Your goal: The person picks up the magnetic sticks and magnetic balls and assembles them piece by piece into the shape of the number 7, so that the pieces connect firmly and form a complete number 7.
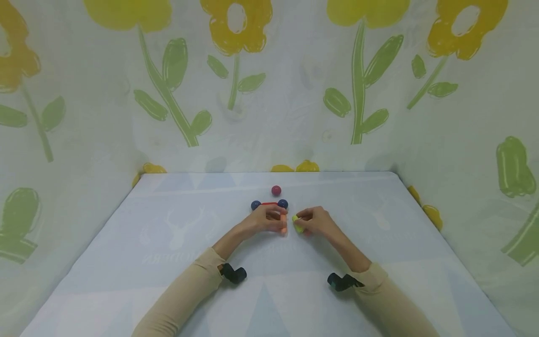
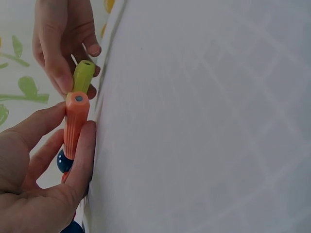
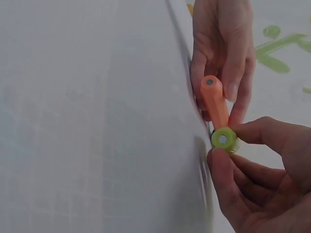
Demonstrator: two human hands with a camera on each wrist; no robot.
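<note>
My left hand pinches an orange rod between thumb and fingers; a small grey metal-like dot sits in its end. To its right, my right hand pinches a yellow-green rod, also with a round grey dot at the end. In the head view the two rods are slightly apart. Just beyond the left hand lies a red rod with a dark blue ball at its left end and another blue ball at its right. The left fingers partly cover this piece.
A single dark red ball lies farther back on the white patterned table. Flower-printed cloth rises behind the table and on both sides. Each forearm wears a black wrist device.
</note>
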